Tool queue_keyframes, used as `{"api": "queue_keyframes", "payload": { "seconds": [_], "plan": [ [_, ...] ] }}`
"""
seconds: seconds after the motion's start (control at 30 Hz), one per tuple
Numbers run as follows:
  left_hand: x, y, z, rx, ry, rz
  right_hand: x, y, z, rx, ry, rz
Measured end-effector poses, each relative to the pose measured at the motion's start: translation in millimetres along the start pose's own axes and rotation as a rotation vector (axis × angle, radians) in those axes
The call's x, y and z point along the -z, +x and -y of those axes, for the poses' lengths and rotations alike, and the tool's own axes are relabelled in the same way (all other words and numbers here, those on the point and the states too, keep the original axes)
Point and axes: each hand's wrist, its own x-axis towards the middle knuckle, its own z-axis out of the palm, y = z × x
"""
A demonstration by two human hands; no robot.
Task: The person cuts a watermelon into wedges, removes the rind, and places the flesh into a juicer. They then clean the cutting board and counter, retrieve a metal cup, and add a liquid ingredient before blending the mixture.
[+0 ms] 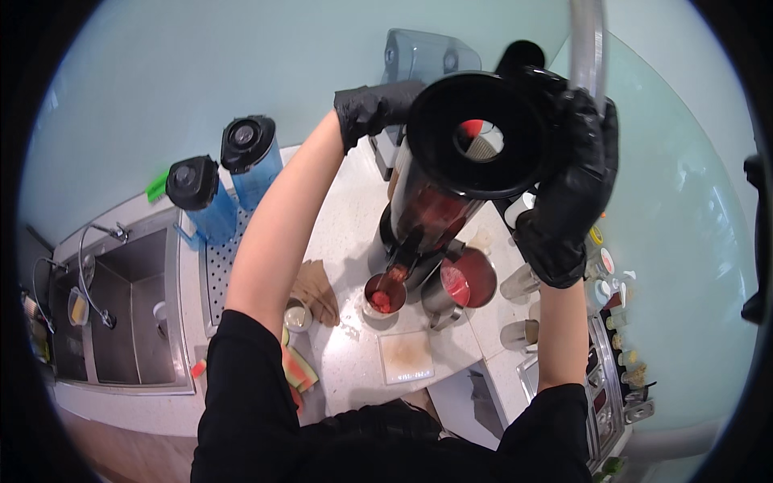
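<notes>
In front of me stands a juicer with a clear, red-stained body (pixel 432 208) and a wide black feed funnel (pixel 477 178). Through the funnel's round hole, something red shows. My left hand (pixel 377 111), in a black glove, reaches to the funnel's left rim; its fingertips are hidden. At the right rim is my gloved right hand (pixel 570 175), fingers bent beside a grey tube (pixel 587 51); its grip is unclear. Red pulp hangs from the spout (pixel 397 273) over a metal cup (pixel 395 290) holding more pulp. Beside it, a metal pitcher (pixel 432 296) holds red, frothy juice.
Two blue-tinted blender jars (pixel 214 220) (pixel 259 181) with black lids stand left, near a steel sink (pixel 133 314). A brown cloth (pixel 317 293), watermelon pieces (pixel 299 368) and a white scale (pixel 406 357) lie on the counter. Metal cups (pixel 518 335) and jars (pixel 599 262) stand at right.
</notes>
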Motion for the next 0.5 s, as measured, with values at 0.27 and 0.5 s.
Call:
{"api": "queue_keyframes", "payload": {
  "seconds": [0.27, 0.5],
  "plan": [
    [-15, 21, 6, 0.143, -0.387, -0.234, 67, 55, -67, -0.268, -0.023, -0.059],
    [-47, 12, 33, 0.331, -0.372, -0.122, 213, -3, -106, -0.513, 0.119, -0.439]
  ]
}}
